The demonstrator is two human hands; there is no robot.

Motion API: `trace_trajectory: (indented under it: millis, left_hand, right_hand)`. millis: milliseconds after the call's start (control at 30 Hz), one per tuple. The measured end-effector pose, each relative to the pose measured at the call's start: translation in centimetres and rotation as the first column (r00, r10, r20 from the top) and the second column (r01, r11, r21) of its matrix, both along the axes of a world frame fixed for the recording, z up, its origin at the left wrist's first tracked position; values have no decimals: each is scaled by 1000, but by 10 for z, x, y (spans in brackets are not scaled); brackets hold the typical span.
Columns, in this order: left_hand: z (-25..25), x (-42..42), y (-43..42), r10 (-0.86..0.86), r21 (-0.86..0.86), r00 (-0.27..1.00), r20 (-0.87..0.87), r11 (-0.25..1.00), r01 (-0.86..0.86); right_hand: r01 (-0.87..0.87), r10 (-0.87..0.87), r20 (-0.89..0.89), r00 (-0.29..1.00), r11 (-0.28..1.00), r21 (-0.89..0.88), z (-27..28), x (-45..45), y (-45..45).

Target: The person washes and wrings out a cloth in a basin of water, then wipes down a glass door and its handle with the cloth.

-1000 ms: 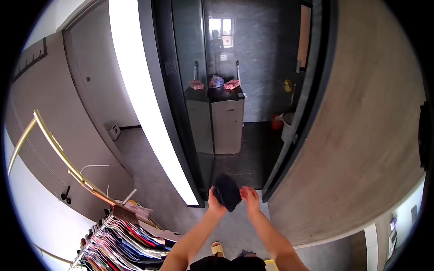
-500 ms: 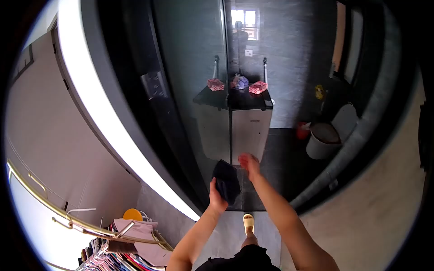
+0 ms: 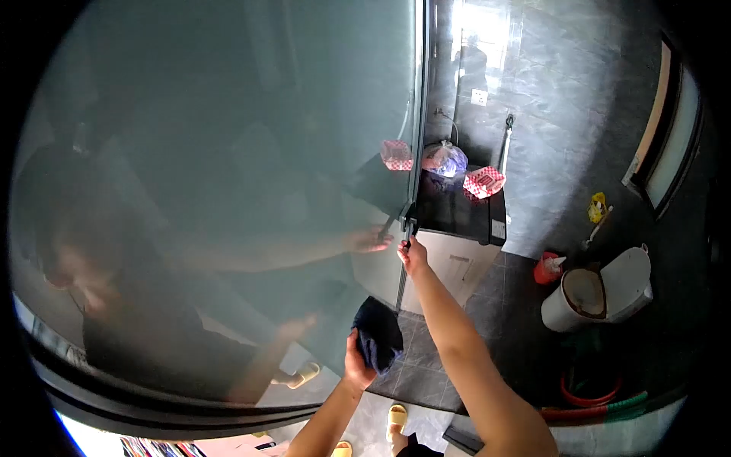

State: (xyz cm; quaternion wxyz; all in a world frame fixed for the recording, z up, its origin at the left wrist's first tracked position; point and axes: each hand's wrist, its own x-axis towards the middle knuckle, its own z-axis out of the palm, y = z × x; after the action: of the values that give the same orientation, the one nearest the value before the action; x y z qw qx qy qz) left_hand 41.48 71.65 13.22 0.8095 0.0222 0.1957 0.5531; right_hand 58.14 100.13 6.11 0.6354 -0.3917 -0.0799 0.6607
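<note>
My left hand (image 3: 356, 367) is closed around a dark navy folded cloth (image 3: 379, 337), with the thumb along its near side. The cloth is held low in front of the glass door (image 3: 228, 145). My right hand (image 3: 413, 257) reaches forward, its fingers wrapped on the dark door handle (image 3: 410, 225) at the glass edge. Part of the handle is covered by the fingers. Both arms show as reflections in the glass.
Beyond the door edge stands a dark-topped cabinet (image 3: 451, 209) with a red-and-white checked box (image 3: 484, 183) and a plastic bag (image 3: 445, 158). Farther right are a red bin (image 3: 547, 268) and a toilet with its lid raised (image 3: 627, 282). Yellow slippers (image 3: 397, 417) are below.
My right hand has gone from free in the air to the door handle. The view has turned and come closer to the glass; the cloth stays in my left hand.
</note>
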Motion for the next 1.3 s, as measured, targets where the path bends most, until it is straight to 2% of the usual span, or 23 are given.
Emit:
trace_trajectory:
  millis: [67, 100, 133, 200, 333, 500, 600, 700, 800, 833, 933, 1000, 1033, 1067, 1167, 1267, 1300]
  left_hand:
    - [-5, 1, 4, -16, 21, 1000, 13, 1000, 16]
    - [-6, 3, 6, 5, 9, 1000, -2, 1000, -5]
    - [-10, 4, 9, 3, 9, 1000, 9, 1000, -3]
    - [-12, 6, 5, -4, -3, 1000, 26, 1000, 4]
    - [7, 15, 0, -53, 3, 999, 11, 999, 53]
    - [26, 30, -15, -207, -26, 978, 22, 978, 207]
    - [40, 38, -33, -238, 89, 969, -59, 966, 243]
    - [47, 38, -56, -371, 55, 924, -86, 925, 377]
    - [56, 34, -72, -458, 76, 885, -88, 883, 464]
    - [75, 16, -58, -484, 84, 868, -111, 865, 494]
    - [90, 12, -71, -552, 115, 822, -143, 815, 568]
    - [101, -2, -33, -636, 91, 761, -131, 756, 648]
    - [102, -6, -29, -658, 23, 743, -121, 746, 665]
    - [124, -21, -40, -681, 42, 721, -131, 722, 690]
    - [148, -30, -35, -740, 103, 656, -149, 648, 754]
    - [151, -37, -30, -771, 120, 618, -151, 606, 786]
    - [204, -74, -59, -748, 151, 647, -145, 630, 762]
  right_hand:
    - [-25, 28, -234, 972, 1000, 18, 2, 1, 19]
    - [-26, 36, -160, 987, 997, 66, 1, 2, 19]
    - [14, -15, -90, 996, 1000, -14, 16, -1, 11]
    - [-2, 1, -43, 999, 1000, -13, 17, -2, 7]
    - [51, -51, -62, 997, 999, 0, 23, 9, -15]
    - [159, -160, -66, 985, 987, -16, 36, 55, -78]
    - [252, -253, -23, 967, 966, -50, 46, 80, -122]
    - [362, -363, 10, 932, 928, -89, 48, 107, -180]
    - [465, -475, -43, 879, 874, -142, 48, 132, -228]
    - [517, -528, -71, 846, 846, -131, 61, 125, -228]
    - [632, -644, -19, 765, 756, -173, 70, 130, -278]
    - [699, -712, -48, 700, 698, -155, 78, 122, -276]
    - [718, -731, -44, 681, 679, -153, 78, 118, -288]
    - [732, -744, -51, 666, 665, -147, 96, 105, -309]
    - [773, -777, 26, 630, 622, -125, 102, 79, -340]
    - [812, -796, 163, 583, 564, -152, 114, 39, -365]
    - [784, -763, 181, 621, 605, -139, 159, -6, -384]
